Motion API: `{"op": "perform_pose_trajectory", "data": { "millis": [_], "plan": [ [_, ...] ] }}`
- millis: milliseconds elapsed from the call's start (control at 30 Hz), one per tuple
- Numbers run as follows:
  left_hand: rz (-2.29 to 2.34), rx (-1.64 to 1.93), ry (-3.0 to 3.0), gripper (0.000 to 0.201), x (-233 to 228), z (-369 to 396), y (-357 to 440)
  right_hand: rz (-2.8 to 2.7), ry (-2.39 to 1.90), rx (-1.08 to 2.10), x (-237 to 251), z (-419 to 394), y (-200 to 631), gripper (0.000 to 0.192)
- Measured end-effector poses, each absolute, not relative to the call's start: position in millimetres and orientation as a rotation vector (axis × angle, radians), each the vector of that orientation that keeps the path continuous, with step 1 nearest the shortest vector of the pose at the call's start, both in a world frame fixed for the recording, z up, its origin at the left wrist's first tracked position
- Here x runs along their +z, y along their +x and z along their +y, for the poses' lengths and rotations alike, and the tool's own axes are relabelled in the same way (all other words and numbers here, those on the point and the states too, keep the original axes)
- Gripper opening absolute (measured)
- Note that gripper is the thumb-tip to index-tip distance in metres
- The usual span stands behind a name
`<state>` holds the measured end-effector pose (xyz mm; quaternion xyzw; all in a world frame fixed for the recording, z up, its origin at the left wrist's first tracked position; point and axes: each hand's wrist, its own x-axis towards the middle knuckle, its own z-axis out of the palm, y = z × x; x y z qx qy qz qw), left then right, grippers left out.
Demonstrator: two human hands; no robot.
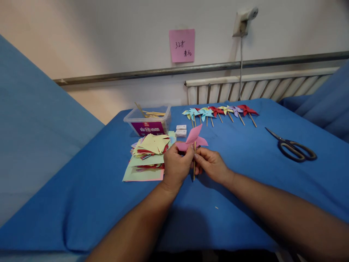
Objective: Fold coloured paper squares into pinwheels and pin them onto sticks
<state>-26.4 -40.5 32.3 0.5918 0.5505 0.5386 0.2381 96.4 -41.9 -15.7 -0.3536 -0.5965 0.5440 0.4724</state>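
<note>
Left hand (176,165) is pinching the lower edge of a pink paper pinwheel (192,140), fingers curled tight around it, thumb on top. Right hand (211,163) is closing its fingertips on the thin wooden stick (194,163) that is running down from the pinwheel's centre, rest of the fingers loosely bent. Both hands are meeting mid-table, knuckles nearly touching, with the pinwheel standing just above them and clear of the blue tablecloth (109,189). Just left of the left hand a stack of cut coloured paper squares (148,154) is lying on the cloth, yellow ones on top. Behind the stack a clear plastic box (147,120) is holding more wooden sticks. Two small white boxes (181,130) are sitting beside it. Further back a row of finished pinwheels (219,111) is lying flat, blue, red, yellow, purple. Scissors (293,147) are lying shut well to the right. A pink sticky note (181,45) is sticking on the wall.
</note>
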Motion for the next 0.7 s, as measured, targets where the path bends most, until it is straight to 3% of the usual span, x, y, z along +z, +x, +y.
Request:
{"op": "perform_pose_trajectory", "data": {
  "millis": [700],
  "plan": [
    [1.519,1.482,1.65,0.011,34.4,-42.0,-25.6,-1.413,-0.862,1.354,-14.9,-42.4,95.5,0.035]
  ]
}}
